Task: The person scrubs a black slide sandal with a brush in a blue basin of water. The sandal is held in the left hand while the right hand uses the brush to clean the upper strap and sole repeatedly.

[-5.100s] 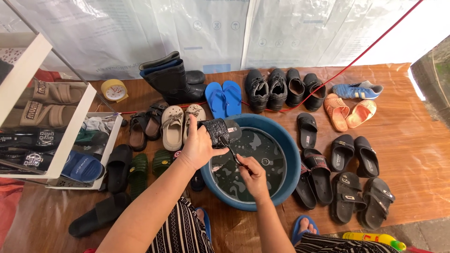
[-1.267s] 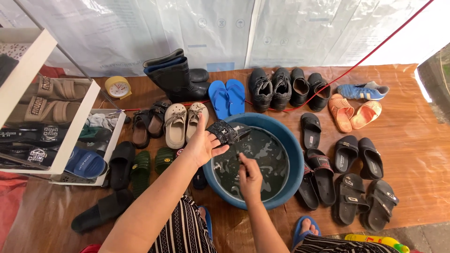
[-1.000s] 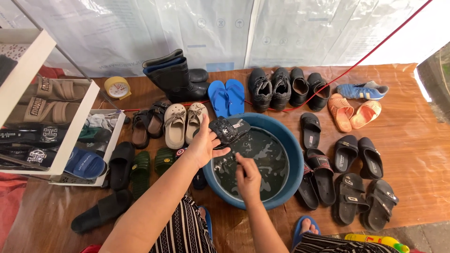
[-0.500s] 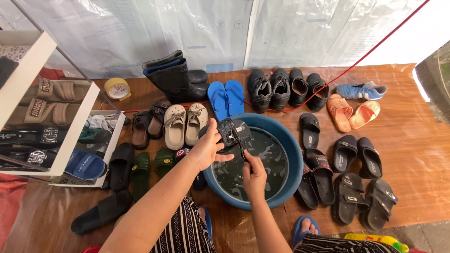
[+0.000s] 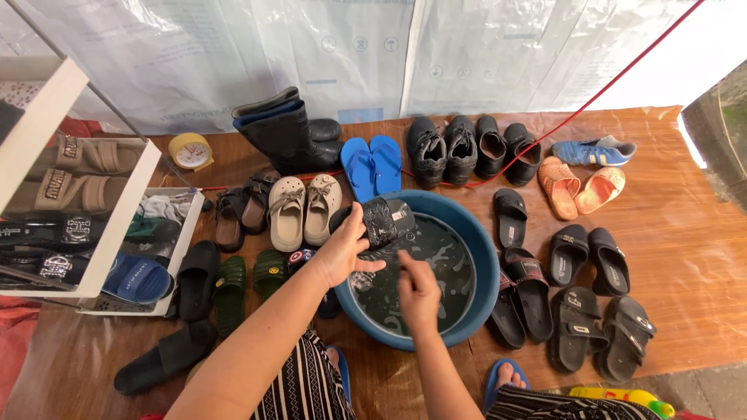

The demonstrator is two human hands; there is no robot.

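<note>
Wooden floor [image 5: 685, 233] crowded with shoes; my left hand [image 5: 342, 253] has its grip pinching a black slipper [image 5: 381, 222] over the blue basin [image 5: 482, 257], right hand [image 5: 419, 289] curled beside it, its grip unclear.

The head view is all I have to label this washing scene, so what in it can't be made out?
- Right hand: seen from the back over the blue basin; whether its grip holds a brush is hidden.
- Black slide sandal: the left hand covers one end.
- Basin bottom: dark water hides it.
- Shoes on the white rack: cut off by the left edge.
</note>
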